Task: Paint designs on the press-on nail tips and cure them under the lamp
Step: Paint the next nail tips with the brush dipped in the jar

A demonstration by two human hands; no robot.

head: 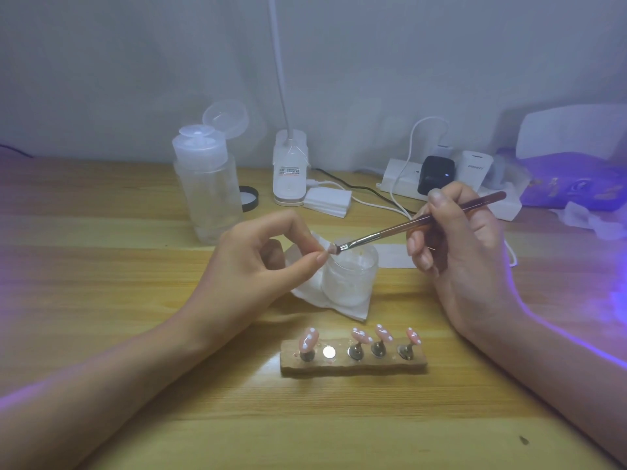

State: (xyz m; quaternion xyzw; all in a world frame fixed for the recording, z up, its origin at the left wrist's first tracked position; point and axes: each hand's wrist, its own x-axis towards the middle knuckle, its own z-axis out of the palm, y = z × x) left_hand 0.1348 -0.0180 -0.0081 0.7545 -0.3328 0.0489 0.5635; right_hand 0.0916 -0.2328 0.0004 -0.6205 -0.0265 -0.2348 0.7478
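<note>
head view: we pinch one nail tip [329, 248] between the thumb and forefinger of our left hand [258, 262], above an open jar [349, 279]. our right hand [458, 239] curls its fingers round a brush [390, 232], bristles touching the tip. we judge painting is underway. four dotted tips [359, 335] stand on the holder [353, 366] nearby. next, steady strokes, then the glowing lamp [573, 130] at right.

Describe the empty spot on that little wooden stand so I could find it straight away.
Look at the near middle of the table, where a rough wooden block lies crosswise. Four pink nail tips with white dots stand along it on small metal pegs. Second from the left is a flat, shiny silver disc, the only place in the row with no peg and no nail tip.
</note>
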